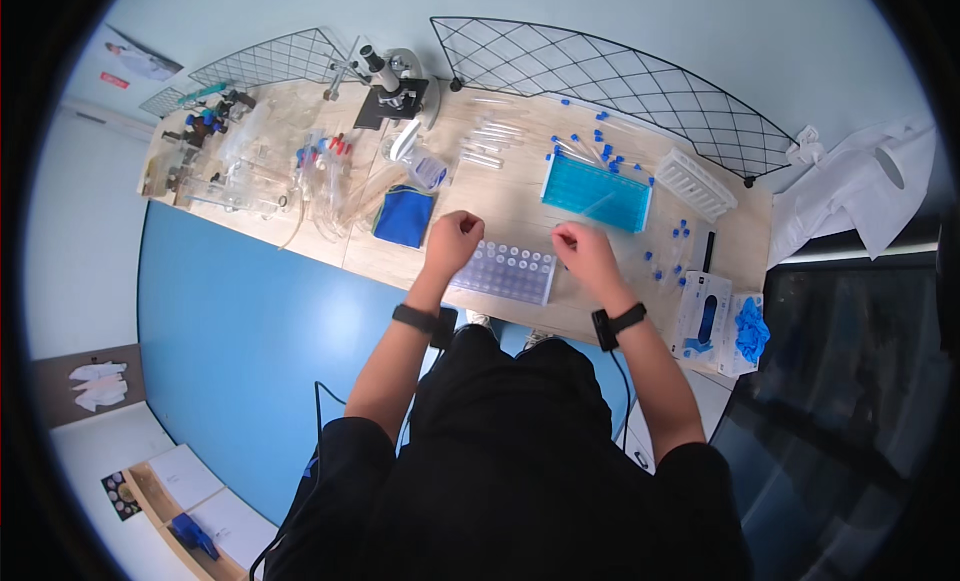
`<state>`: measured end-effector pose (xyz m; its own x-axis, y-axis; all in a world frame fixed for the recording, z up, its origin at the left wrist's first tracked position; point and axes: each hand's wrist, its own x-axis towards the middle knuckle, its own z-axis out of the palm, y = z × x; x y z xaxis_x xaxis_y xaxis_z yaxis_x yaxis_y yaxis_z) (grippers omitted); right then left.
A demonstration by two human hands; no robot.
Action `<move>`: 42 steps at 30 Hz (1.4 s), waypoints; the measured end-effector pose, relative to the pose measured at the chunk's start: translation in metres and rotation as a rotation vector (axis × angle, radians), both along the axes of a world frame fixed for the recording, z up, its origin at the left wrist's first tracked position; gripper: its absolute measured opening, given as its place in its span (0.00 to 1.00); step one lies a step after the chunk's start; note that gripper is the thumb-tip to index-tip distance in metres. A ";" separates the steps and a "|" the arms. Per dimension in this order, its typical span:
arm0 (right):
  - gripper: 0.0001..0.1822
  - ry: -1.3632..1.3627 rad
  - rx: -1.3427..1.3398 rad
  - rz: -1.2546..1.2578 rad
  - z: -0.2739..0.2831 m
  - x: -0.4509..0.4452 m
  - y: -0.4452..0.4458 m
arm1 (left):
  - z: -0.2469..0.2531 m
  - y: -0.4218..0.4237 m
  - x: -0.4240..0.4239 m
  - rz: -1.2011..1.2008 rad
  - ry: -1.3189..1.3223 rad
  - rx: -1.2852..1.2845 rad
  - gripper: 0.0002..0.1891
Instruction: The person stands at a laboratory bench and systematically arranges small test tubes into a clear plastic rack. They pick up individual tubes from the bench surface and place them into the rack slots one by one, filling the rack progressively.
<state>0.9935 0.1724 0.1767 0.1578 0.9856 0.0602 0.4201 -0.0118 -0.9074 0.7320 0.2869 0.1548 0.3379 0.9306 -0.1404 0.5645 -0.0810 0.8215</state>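
My left hand (452, 243), its fingers curled, is at the upper left corner of a clear purple-tinted tube rack (504, 284). White-capped tubes (513, 263) fill part of the rack's far rows. My right hand (585, 252) is curled just beyond the rack's right end. Whether either hand holds something small cannot be made out. A teal test tube rack (596, 194) lies beyond my right hand, with a clear tube across it. Blue caps (613, 163) and clear tubes are scattered behind it. A folded blue cloth (403, 216) lies left of my left hand.
Glass tubes (491, 134) lie near a spray bottle (425, 166) and a microscope (390, 89). A white rack (696, 183) and glove boxes (701, 318) stand at the right. Glassware (255, 183) crowds the left. Wire mesh panels (600, 74) line the back edge.
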 end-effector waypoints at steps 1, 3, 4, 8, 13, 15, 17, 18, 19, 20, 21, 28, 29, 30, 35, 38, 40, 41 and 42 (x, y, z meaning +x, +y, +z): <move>0.05 -0.034 -0.015 0.045 -0.001 0.000 0.017 | 0.001 0.014 0.000 0.024 -0.021 -0.126 0.12; 0.05 -0.101 -0.046 0.130 -0.005 -0.003 0.052 | 0.003 0.041 -0.002 0.067 -0.062 -0.380 0.13; 0.05 -0.071 -0.056 0.131 -0.009 -0.007 0.070 | -0.004 0.056 -0.008 0.084 -0.048 -0.445 0.13; 0.05 -0.185 -0.150 0.183 -0.039 -0.021 0.124 | -0.045 0.096 -0.029 0.165 -0.023 -0.507 0.12; 0.05 -0.305 -0.207 0.210 -0.094 -0.033 0.179 | -0.098 0.123 -0.027 0.174 -0.035 -0.574 0.12; 0.06 -0.333 -0.181 0.170 -0.111 -0.041 0.201 | -0.113 0.134 -0.016 0.149 -0.035 -0.670 0.13; 0.07 -0.354 -0.150 0.135 -0.130 -0.051 0.216 | -0.127 0.135 -0.002 0.228 -0.171 -0.746 0.13; 0.08 -0.364 -0.130 0.117 -0.142 -0.054 0.222 | -0.134 0.135 0.008 0.266 -0.241 -0.786 0.14; 0.09 -0.361 -0.102 0.113 -0.142 -0.069 0.232 | -0.145 0.138 0.009 0.319 -0.289 -0.790 0.14; 0.11 -0.399 -0.152 0.120 -0.141 -0.079 0.239 | -0.156 0.141 0.011 0.370 -0.339 -0.794 0.13; 0.12 -0.423 -0.132 0.104 -0.147 -0.085 0.242 | -0.164 0.141 0.017 0.406 -0.383 -0.802 0.13; 0.11 -0.476 -0.142 0.050 -0.166 -0.091 0.258 | -0.191 0.161 0.043 0.458 -0.312 -0.711 0.17; 0.11 -0.485 -0.153 0.033 -0.169 -0.087 0.255 | -0.202 0.160 0.051 0.488 -0.322 -0.663 0.15; 0.10 -0.503 -0.155 0.078 -0.163 -0.094 0.263 | -0.230 0.163 0.045 0.553 -0.338 -0.581 0.15; 0.07 -0.463 -0.213 0.154 -0.160 -0.085 0.259 | -0.232 0.169 0.043 0.496 -0.343 -0.571 0.15; 0.08 -0.313 -0.161 0.116 -0.152 -0.076 0.237 | -0.174 0.163 0.038 0.334 -0.313 -0.644 0.16; 0.09 -0.193 -0.137 0.084 -0.136 -0.077 0.226 | -0.144 0.155 0.037 0.317 -0.378 -0.601 0.17; 0.09 -0.135 -0.123 0.069 -0.126 -0.077 0.221 | -0.129 0.149 0.036 0.306 -0.414 -0.576 0.16; 0.09 -0.075 -0.096 0.049 -0.108 -0.077 0.219 | -0.113 0.146 0.033 0.292 -0.452 -0.543 0.15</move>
<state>0.9170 0.3909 0.0685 0.1078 0.9939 -0.0247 0.4886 -0.0747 -0.8693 0.7651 0.4326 0.0414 0.2220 0.8307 -0.5106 0.1001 0.5015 0.8594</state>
